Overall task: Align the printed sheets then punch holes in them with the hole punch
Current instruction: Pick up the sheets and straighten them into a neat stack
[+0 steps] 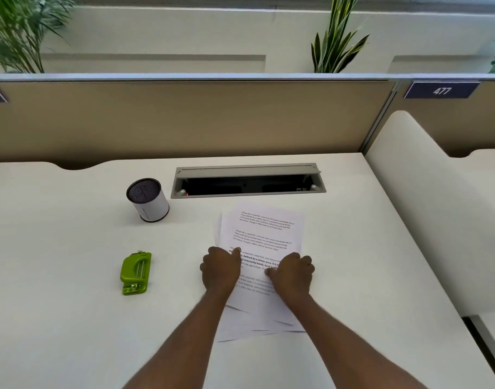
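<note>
Head view: white desk (72, 318), beige partition (184, 122)

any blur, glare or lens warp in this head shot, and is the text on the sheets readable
Head view: light is soft and even, no glare on the desk; the palm at top left is smeared; the partition edge bows from the wide lens; print on the sheets is too small to read.
</note>
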